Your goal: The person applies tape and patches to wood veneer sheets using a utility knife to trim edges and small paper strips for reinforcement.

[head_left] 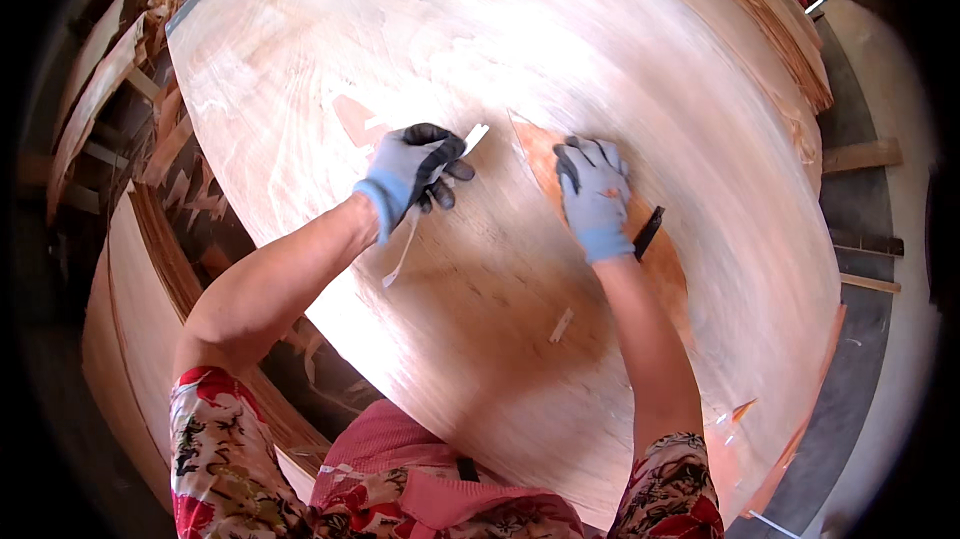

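Observation:
My left hand (418, 169), in a grey-blue glove with black fingertips, is raised over a large pale veneer sheet (480, 329). Its thumb and fingers pinch a white strip of tape (476, 139), and a thin pale strip (402, 254) dangles below the palm. Gloved alike, my right hand (595, 184) lies on an orange-brown veneer piece (665, 274) that is long and pointed. Those fingers are stretched out, pressing down on it. By the right wrist is a slim black object (650, 232), perhaps a knife handle; its other end is hidden.
A short white strip (562, 326) lies on the sheet near me. Torn veneer scraps (190, 154) are heaped at the left, beside a stack of veneer (140, 279). More layered sheets (765, 14) form the far right edge. Wooden bars (862, 156) stick out at the right.

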### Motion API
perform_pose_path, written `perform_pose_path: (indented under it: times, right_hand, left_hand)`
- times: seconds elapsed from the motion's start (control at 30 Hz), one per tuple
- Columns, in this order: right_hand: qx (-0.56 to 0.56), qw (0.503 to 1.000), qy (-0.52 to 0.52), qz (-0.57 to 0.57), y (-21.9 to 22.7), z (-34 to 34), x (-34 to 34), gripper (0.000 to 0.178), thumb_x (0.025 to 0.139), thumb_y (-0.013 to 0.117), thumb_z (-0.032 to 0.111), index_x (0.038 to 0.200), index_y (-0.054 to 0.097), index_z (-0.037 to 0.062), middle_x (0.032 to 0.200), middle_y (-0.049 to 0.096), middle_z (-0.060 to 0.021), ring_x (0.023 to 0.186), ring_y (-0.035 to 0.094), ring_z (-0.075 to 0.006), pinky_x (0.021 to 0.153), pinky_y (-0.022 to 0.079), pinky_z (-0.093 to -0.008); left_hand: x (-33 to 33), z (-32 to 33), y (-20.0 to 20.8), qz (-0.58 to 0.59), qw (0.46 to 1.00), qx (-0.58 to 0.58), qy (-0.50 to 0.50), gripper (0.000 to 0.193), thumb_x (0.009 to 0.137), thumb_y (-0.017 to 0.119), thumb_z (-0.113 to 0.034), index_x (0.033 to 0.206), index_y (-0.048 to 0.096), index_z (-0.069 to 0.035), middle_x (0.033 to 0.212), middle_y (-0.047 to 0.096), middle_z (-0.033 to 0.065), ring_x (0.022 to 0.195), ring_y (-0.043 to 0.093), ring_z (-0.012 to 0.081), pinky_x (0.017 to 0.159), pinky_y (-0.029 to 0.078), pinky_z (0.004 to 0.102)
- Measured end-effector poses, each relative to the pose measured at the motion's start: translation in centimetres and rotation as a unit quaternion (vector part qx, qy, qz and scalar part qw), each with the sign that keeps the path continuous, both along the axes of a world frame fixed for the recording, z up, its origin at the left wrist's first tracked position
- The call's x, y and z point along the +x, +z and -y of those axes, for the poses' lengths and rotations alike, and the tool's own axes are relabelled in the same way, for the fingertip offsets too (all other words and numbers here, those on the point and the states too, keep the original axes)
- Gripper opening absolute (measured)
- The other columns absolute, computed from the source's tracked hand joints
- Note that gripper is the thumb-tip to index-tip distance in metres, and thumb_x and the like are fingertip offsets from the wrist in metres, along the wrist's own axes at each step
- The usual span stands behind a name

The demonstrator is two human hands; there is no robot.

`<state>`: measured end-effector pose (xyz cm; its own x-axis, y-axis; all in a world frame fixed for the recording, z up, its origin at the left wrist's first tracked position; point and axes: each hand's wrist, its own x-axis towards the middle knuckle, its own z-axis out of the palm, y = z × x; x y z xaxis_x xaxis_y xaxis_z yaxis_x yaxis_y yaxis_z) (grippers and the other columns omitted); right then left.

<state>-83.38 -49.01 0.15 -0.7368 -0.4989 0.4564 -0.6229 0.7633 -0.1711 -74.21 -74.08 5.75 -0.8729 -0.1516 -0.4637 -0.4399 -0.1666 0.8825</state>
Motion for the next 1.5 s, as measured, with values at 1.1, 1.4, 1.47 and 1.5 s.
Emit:
perform_pose_path:
  times: [1.1, 1.4, 1.47, 1.5]
  right_hand:
    - [-0.023, 0.979, -0.006, 0.202, -4.7, 4.6, -3.5, 0.073, 0.095, 0.050, 0.024, 0.158, 0.016, 0.0092, 0.154, 0.042, -0.0126, 0.140, 0.042, -0.0336, 0.117, 0.025, -0.0491]
    - [-0.010, 1.000, -0.004, 0.023, -4.6, 4.6, -2.7, 0.046, 0.095, 0.049, 0.018, 0.141, 0.050, 0.0074, 0.128, 0.063, -0.0178, 0.118, 0.056, -0.0318, 0.101, 0.037, -0.0447]
    - [0.038, 0.997, -0.004, 0.073, -4.2, 5.0, -2.7, 0.049, 0.094, 0.052, 0.020, 0.141, 0.050, 0.0112, 0.137, 0.058, -0.0122, 0.130, 0.048, -0.0316, 0.108, 0.034, -0.0498]
    - [0.063, 0.993, -0.007, 0.096, -4.1, 4.9, -2.7, 0.050, 0.093, 0.054, 0.022, 0.142, 0.050, 0.0131, 0.142, 0.056, -0.0094, 0.136, 0.044, -0.0314, 0.111, 0.032, -0.0524]
  left_hand:
    - [-7.9, -0.5, -2.7, 0.105, 0.980, 0.096, -0.136, 0.017, 0.094, 0.062, -0.013, 0.103, 0.065, 0.001, 0.089, 0.072, 0.0152, 0.068, 0.070, 0.0224, 0.049, 0.049, 0.0299]
    - [-4.8, -0.2, -4.1, 0.194, 0.947, 0.234, -0.109, 0.037, 0.103, 0.045, -0.037, 0.109, 0.062, -0.004, 0.087, 0.069, 0.0119, 0.070, 0.067, 0.0289, 0.059, 0.050, 0.0320]
    - [-4.5, 0.8, -6.6, 0.154, 0.939, 0.277, -0.136, 0.034, 0.103, 0.046, -0.036, 0.103, 0.062, -0.006, 0.082, 0.066, 0.0093, 0.069, 0.065, 0.0263, 0.057, 0.048, 0.0318]
    - [-4.5, 0.8, -7.3, 0.133, 0.932, 0.300, -0.153, 0.032, 0.103, 0.047, -0.035, 0.099, 0.062, -0.007, 0.080, 0.064, 0.0080, 0.068, 0.064, 0.0250, 0.056, 0.047, 0.0318]
